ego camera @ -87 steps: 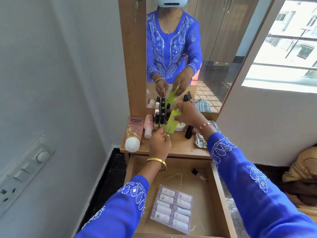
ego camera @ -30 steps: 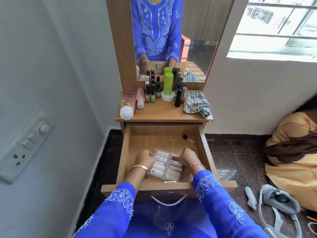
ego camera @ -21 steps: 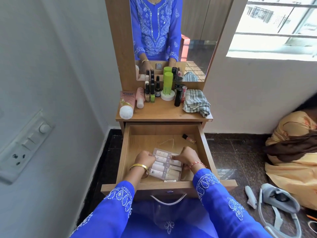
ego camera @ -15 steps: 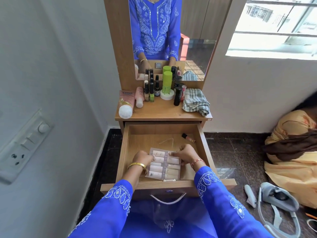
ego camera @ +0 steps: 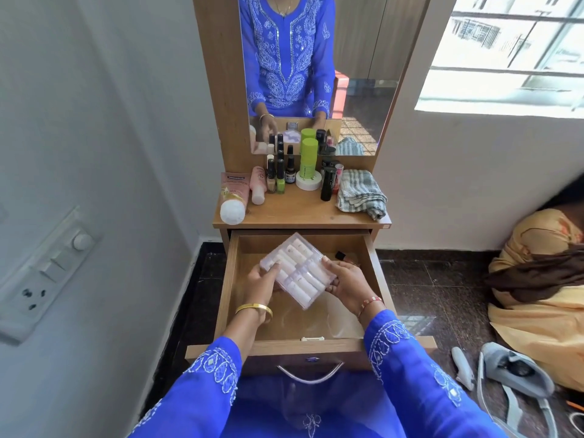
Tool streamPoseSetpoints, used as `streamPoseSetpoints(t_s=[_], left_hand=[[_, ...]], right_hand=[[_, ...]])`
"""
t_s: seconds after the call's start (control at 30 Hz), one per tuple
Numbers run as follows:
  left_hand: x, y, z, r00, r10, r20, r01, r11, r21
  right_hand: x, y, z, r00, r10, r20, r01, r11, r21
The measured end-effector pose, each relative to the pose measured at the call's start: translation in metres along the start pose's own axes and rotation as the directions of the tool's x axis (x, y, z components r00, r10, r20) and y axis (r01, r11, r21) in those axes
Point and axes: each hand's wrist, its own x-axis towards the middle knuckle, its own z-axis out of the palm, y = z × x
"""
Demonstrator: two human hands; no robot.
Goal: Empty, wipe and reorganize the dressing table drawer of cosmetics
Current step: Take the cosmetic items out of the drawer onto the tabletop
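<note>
Head view looks down on a clear plastic case [ego camera: 295,271] of small white tubes, held tilted above the open drawer [ego camera: 228,279], clear of its floor. The left hand [ego camera: 261,281] grips its near-left edge, fingers curled under and thumb on top; the right hand [ego camera: 343,279] holds the right edge the same way.

My guess is that the case is light and fairly stiff, though thin plastic of this sort can flex and feel slick, and the tubes may rattle or spill if a lid pops (whether it has a clasp I cannot tell). Gripping opposite long edges, as here, seems the safest hold.

A small dark-capped bottle [ego camera: 343,257] lies at the drawer's back right, and something thin and white [ego camera: 312,338] sits at the front lip.

On the counter [ego camera: 294,216] above stand a pink tube [ego camera: 233,197], nail polish bottles [ego camera: 276,177], a green canister [ego camera: 308,159] and a folded checked cloth [ego camera: 360,194], likely for the wiping. Behind is a mirror [ego camera: 363,74], and right of it a window [ego camera: 512,52]; the floor [ego camera: 426,289] is dark stone with a heap of fabric [ego camera: 543,289].
</note>
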Motion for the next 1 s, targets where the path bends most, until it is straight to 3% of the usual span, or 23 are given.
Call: streamPoseSetpoints(t_s=[0.13, 0.33, 0.47, 0.57, 0.8, 1.0], left_hand=[[-0.006, 0.005, 0.003, 0.993, 0.105, 0.046, -0.105, 0.994, 0.011], [-0.001, 0.013, 0.005, 0.977, 0.210, 0.034, -0.208, 0.977, -0.054], [0.005, 0.040, 0.016, 0.947, 0.318, -0.046, -0.319, 0.947, -0.022], [0.013, 0.059, 0.022, 0.943, 0.329, -0.045, -0.325, 0.942, 0.080], [0.026, 0.078, 0.018, 0.924, 0.371, 0.096, -0.383, 0.891, 0.244], [0.041, 0.084, 0.010, 0.916, 0.347, 0.202, -0.400, 0.828, 0.392]], right_hand=[[-0.005, -0.003, 0.005, 0.999, 0.001, 0.048, -0.004, 0.998, 0.058], [-0.014, -0.012, 0.007, 0.986, -0.130, 0.107, 0.119, 0.987, 0.109], [-0.017, -0.025, 0.022, 0.978, -0.206, 0.013, 0.198, 0.954, 0.223], [-0.014, -0.040, 0.037, 0.967, -0.241, -0.087, 0.255, 0.930, 0.264], [0.003, -0.056, 0.057, 0.936, -0.267, -0.227, 0.306, 0.939, 0.156], [0.013, -0.056, 0.052, 0.940, -0.287, -0.183, 0.306, 0.948, 0.089]])
